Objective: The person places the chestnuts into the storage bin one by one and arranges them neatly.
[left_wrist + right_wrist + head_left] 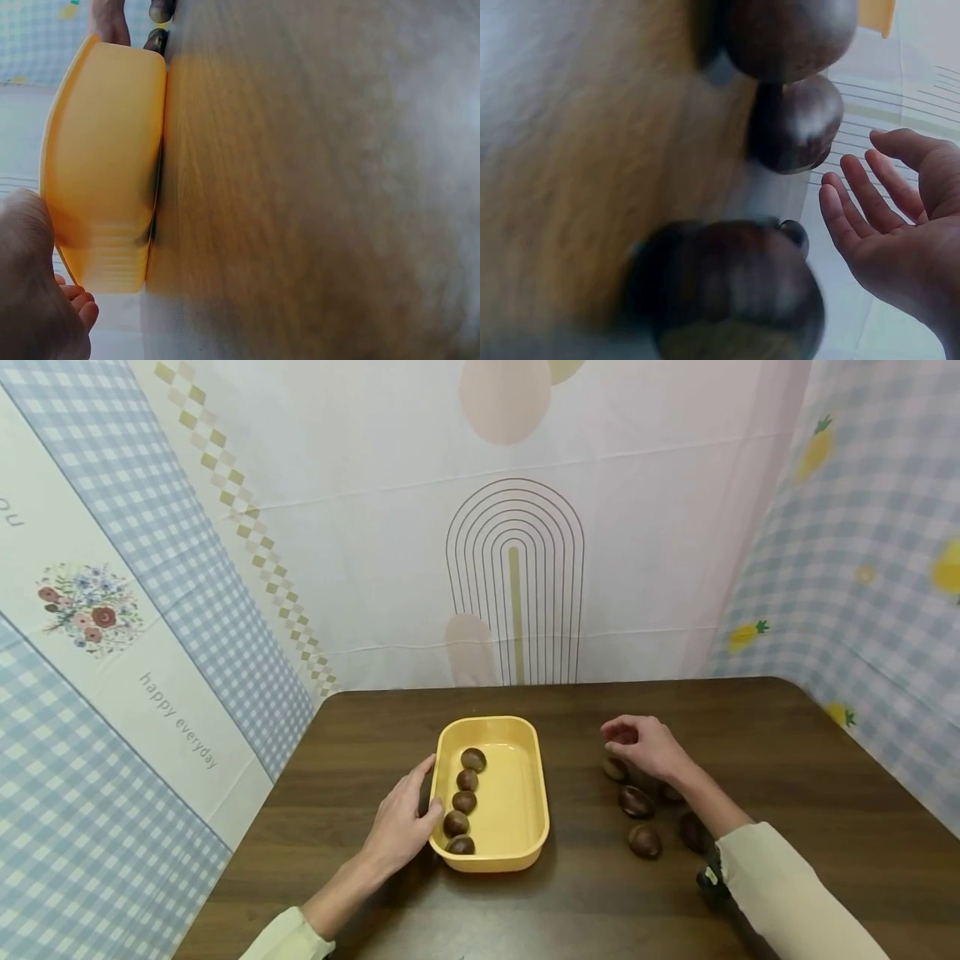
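A brown nut [739, 292] lay nearest the right wrist camera, blurred, on the table [585, 902]. It belonged to a loose group of at least five nuts [636, 802], scattered beneath and beside the right hand [652, 750]. From where I stood, five further nuts [465, 802] formed a close line along the left inner wall of the yellow tray [513, 806]; the right part of its floor was bare.

Right hand: raised just above the farther loose nuts, fingers curved and apart, nothing between them in the right wrist view.

Left hand: placed at the tray's left side, thumb over the rim, remaining fingers along the outer wall, gripping the edge.

Caution: the loose nuts were rounded and unrestrained. In my judgement, a sideways knock from the right fingers or sleeve [795, 885] could have set one rolling. A pinch taken off-centre could have let a smooth nut slip. Tilting or tugging the tray with the left hand could have broken the line inside.

Beyond the table hung a printed cloth [375, 568].
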A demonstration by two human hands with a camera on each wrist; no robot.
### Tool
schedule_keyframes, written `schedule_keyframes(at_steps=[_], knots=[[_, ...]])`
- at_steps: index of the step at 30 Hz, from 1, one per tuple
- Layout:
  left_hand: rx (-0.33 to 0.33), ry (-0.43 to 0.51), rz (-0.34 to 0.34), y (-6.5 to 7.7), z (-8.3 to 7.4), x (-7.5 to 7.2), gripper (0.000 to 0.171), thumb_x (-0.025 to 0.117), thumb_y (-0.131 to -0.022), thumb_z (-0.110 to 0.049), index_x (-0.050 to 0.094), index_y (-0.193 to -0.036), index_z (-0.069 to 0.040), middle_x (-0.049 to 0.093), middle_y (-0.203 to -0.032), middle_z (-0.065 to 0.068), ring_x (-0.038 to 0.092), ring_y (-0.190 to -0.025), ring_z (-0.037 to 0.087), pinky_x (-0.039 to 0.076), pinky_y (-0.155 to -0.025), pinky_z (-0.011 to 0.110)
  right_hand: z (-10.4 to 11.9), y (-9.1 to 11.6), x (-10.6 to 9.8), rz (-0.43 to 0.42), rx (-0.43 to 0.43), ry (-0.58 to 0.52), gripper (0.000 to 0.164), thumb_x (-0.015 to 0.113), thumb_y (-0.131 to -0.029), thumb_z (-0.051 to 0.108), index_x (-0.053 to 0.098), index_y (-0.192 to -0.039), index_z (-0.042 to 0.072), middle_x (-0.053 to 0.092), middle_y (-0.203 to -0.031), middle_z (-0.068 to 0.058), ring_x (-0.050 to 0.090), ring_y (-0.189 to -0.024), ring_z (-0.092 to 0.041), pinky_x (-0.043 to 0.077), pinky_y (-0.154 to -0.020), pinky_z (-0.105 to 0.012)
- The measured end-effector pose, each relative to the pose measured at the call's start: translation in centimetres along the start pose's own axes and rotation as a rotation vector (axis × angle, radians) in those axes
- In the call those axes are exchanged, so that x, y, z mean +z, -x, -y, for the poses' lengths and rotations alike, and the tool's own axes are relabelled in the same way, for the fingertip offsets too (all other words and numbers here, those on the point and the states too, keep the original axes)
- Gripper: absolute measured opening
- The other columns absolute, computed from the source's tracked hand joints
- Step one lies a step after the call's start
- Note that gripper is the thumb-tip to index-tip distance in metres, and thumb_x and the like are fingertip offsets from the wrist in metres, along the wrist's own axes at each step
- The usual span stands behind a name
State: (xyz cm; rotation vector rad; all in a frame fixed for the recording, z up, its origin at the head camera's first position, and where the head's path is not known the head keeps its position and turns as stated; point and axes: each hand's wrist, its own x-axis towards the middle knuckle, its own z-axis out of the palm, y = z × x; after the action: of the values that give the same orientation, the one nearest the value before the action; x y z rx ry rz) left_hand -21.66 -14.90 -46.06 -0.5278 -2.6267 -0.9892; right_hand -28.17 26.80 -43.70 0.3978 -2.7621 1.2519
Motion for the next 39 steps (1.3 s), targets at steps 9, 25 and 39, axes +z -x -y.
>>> schedule_keyframes(at_steps=[9,25,39], knots=[[-0.011,0.004,0.009,0.1,0.0,0.0,0.067,0.065,-0.095,-0.013,0.046,-0.160,-0.006,0.057,-0.153,0.016,0.054,-0.141,0.036,0.044,-0.112,0.058,-0.9,1.1,0.2,0.053,0.018,-0.006,0.033,0.076,-0.096,0.006,0.070,-0.126,-0.005,0.073,-0.119,-0.021,0.071,-0.105,-0.034,0.058,-0.089,-0.049],[-0.013,-0.001,0.003,0.1,0.0,-0.1,0.067,0.065,-0.095,-0.013,0.047,-0.159,-0.005,0.057,-0.153,0.016,0.054,-0.140,0.035,0.045,-0.111,0.058,-1.4,1.8,1.0,0.068,0.019,0.041,0.032,0.082,-0.090,0.004,0.073,-0.119,-0.003,0.075,-0.105,-0.011,0.070,-0.097,-0.027,0.056,-0.086,-0.046],[-0.012,-0.001,0.002,0.0,-0.1,-0.1,0.067,0.065,-0.095,-0.013,0.047,-0.159,-0.005,0.057,-0.153,0.016,0.054,-0.140,0.035,0.044,-0.111,0.059,-1.3,1.8,1.5,0.054,0.021,0.097,0.029,0.082,-0.089,0.002,0.075,-0.117,-0.002,0.074,-0.100,-0.009,0.068,-0.093,-0.025,0.055,-0.083,-0.045]])
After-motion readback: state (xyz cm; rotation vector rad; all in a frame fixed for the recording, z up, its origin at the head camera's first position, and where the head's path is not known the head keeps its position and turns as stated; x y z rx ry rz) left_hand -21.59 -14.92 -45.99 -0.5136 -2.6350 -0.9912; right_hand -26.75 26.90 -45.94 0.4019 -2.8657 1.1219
